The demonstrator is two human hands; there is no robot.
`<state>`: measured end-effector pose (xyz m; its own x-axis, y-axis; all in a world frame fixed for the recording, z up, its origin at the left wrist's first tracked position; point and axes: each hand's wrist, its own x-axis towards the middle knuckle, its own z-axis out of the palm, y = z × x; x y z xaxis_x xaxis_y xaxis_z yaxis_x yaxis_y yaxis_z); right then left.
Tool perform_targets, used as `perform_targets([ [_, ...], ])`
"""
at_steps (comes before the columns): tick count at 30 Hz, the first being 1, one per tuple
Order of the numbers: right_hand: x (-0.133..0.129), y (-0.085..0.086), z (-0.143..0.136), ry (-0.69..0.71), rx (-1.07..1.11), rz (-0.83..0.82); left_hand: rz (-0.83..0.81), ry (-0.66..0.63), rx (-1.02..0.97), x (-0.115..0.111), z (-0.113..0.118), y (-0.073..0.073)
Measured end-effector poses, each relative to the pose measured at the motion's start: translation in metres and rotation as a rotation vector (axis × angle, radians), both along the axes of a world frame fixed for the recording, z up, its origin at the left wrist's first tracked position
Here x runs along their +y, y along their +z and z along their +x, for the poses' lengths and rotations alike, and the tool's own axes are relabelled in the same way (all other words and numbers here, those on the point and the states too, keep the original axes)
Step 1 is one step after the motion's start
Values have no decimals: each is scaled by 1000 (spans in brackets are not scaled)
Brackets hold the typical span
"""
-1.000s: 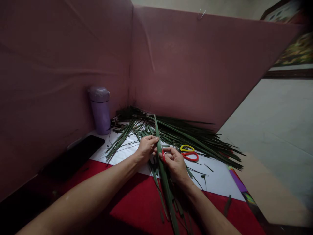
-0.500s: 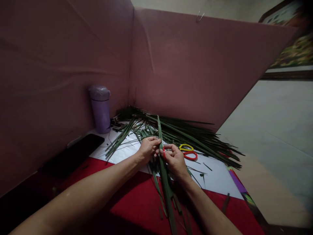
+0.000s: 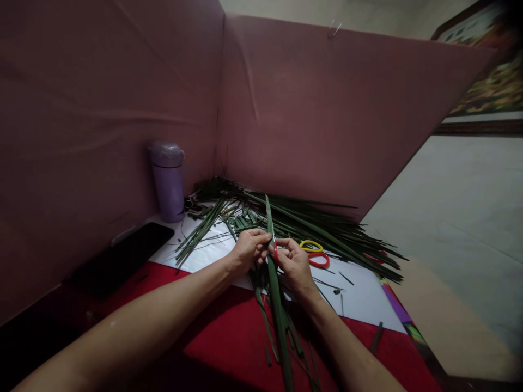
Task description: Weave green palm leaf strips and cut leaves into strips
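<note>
A long green leaf (image 3: 276, 296) runs lengthwise between my hands, its pale narrow tip pointing away from me. My left hand (image 3: 251, 247) pinches the leaf between thumb and fingers. Close beside it, my right hand (image 3: 295, 267) is closed on a red-handled blade (image 3: 275, 251), whose thin metal lies along the leaf's right edge. Fingers hide most of this tool, so its exact kind is unclear. Just beyond my right hand lie scissor handles, a yellow loop (image 3: 311, 246) and a red loop (image 3: 319, 260). Loose leaf strips (image 3: 261, 318) hang or lie below my hands.
A pile of long leaves (image 3: 327, 228) spreads across the back of the white sheet (image 3: 363, 302). Cut strips (image 3: 203, 231) lie at left. A purple tumbler (image 3: 169, 190) and a dark phone-like slab (image 3: 151, 239) stand by pink panels (image 3: 286, 109). Red cloth (image 3: 229, 332) covers the front.
The leaf, both hands and the red-handled blade have shifted very slightly to the right. Both grips look the same. A small scrap by my right wrist lies a little differently.
</note>
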<state>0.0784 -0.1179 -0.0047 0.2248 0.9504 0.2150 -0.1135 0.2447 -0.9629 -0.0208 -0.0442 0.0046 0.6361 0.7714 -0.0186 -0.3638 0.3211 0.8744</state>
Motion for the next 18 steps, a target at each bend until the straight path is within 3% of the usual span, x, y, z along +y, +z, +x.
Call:
perform_targets([
  [7, 2, -1, 1, -29, 15, 5, 10, -29, 9, -2, 0, -2],
  [12, 6, 1, 12, -155, 2, 20, 50, -106, 36, -6, 2, -6],
  [18, 5, 7, 23, -252, -26, 59, 8, -70, -11, -2, 1, -6],
])
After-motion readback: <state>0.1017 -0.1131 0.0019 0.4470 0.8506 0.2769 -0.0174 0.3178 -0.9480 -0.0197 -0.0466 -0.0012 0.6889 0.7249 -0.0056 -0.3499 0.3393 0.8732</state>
